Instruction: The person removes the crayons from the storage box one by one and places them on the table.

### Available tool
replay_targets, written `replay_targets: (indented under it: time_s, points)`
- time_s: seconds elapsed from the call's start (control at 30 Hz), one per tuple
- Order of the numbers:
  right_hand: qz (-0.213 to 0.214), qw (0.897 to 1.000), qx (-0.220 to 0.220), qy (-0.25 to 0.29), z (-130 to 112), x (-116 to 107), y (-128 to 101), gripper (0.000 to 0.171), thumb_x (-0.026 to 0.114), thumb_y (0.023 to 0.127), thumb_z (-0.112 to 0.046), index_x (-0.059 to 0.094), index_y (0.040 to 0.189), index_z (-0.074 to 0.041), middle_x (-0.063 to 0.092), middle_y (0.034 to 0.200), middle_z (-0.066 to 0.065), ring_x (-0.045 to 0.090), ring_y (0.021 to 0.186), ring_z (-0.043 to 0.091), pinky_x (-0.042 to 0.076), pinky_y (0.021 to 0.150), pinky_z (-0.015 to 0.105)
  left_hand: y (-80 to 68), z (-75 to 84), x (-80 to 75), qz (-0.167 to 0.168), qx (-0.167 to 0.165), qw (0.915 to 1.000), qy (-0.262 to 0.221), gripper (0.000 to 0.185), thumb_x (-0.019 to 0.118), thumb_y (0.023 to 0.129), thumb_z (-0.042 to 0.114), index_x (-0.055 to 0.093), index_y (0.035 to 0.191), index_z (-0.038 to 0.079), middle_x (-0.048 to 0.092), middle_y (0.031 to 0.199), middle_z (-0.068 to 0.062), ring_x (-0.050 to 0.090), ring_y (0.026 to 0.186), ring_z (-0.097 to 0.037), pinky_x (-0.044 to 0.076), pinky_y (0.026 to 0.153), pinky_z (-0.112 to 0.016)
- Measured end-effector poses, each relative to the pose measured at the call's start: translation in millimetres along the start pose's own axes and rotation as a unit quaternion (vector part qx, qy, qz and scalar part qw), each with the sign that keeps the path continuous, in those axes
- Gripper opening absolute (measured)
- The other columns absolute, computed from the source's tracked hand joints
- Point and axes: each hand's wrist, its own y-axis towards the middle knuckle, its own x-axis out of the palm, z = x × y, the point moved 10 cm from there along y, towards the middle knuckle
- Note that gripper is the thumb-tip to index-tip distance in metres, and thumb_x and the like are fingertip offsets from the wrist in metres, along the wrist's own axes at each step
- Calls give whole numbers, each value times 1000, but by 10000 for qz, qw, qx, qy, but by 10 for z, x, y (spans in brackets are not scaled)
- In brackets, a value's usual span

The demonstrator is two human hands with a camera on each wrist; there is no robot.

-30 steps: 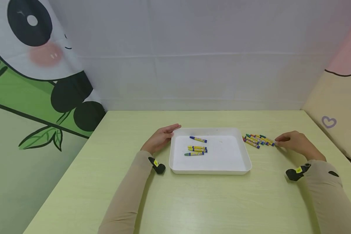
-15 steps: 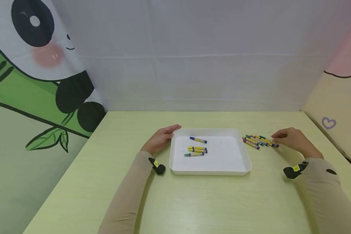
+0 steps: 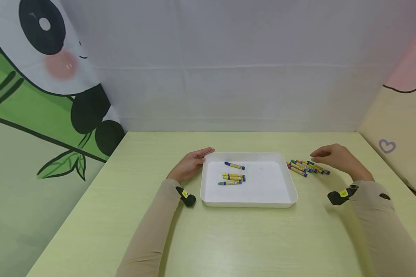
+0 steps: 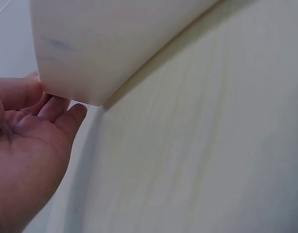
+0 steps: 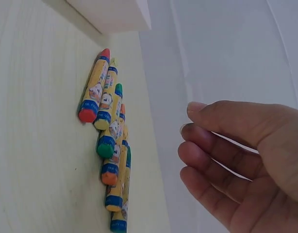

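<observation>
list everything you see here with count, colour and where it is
tray: one, white, middle of the table
crayons in the tray: four, yellow wrappers with blue bands, left half of the tray
loose crayons: a row of about seven, yellow wrappers with mixed tips, on the table right of the tray
table: one, pale yellow-green
backdrop: white cloth with a panda print at left
left hand: open, fingers against the tray's left edge
right hand: open, above the loose crayons, holding nothing

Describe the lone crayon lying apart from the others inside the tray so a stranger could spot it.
On the pale green table sits a white tray. Inside it, the lone crayon lies nearest the far rim, tilted, with blue ends, apart from the three stacked crayons nearer the person.
</observation>
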Motion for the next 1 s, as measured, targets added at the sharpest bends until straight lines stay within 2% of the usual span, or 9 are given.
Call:
replay_targets:
  time_s: [0.5, 0.8, 1.0]
  points:
    - [-94, 9984, -293, 465, -458, 102, 215, 44, 61, 94, -37, 64, 121, -3, 66, 119, 18, 59, 112, 35, 49, 92, 51, 12, -15, -2, 21, -10, 10000, 19, 50, 34, 102, -2, 33, 150, 8, 34, 156, -3, 29, 145, -19, 26, 119, -38]
    - [-280, 9962, -471, 673, -714, 234, 460, 34, 61, 94, -30, 66, 119, -6, 65, 120, 16, 58, 113, 33, 48, 95, 51, 72, -12, -1, 78, 0, 9999, 76, 50, 34, 102, -2, 31, 151, 8, 33, 156, -2, 28, 145, -19, 26, 119, -39]
    - [-358, 9939, -677, 793, -846, 357, 635, 31, 64, 93, -27, 68, 115, -6, 68, 115, 13, 61, 108, 30, 50, 93, 47, 109, -23, -7, 171, -53, 9998, 33, 50, 35, 102, -2, 33, 150, 9, 35, 155, -1, 29, 145, -18, 26, 118, -38]
